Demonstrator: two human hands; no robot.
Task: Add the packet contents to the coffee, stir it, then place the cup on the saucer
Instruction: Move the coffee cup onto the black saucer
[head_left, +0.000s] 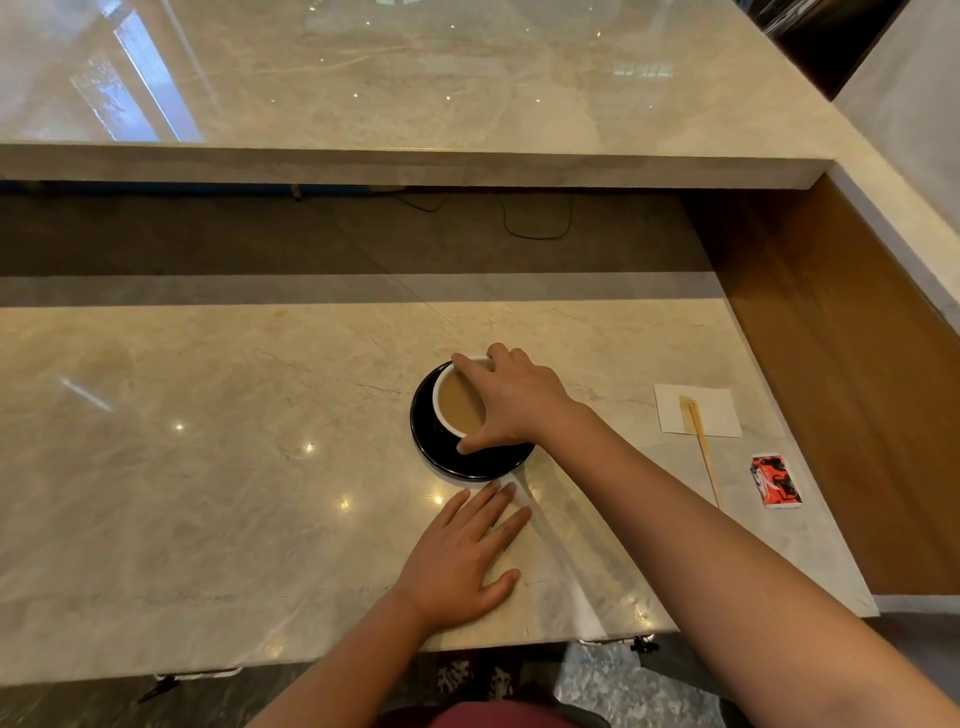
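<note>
A white cup (448, 410) of light-brown coffee stands on a black saucer (425, 435) in the middle of the marble counter. My right hand (511, 402) reaches over the cup from the right, fingers on its far rim and thumb on its near rim, gripping it. My left hand (467, 553) lies flat on the counter just in front of the saucer, fingers spread, holding nothing. A wooden stir stick (702, 446) lies to the right, its tip on a white napkin (698, 410). A red and black packet (775, 479) lies further right.
The marble counter (208, 467) has its front edge close to me. A raised marble ledge (415, 166) runs along the back, with a dark recess and a thin cable (537, 228) beneath it. A wooden side panel (857, 389) borders the right.
</note>
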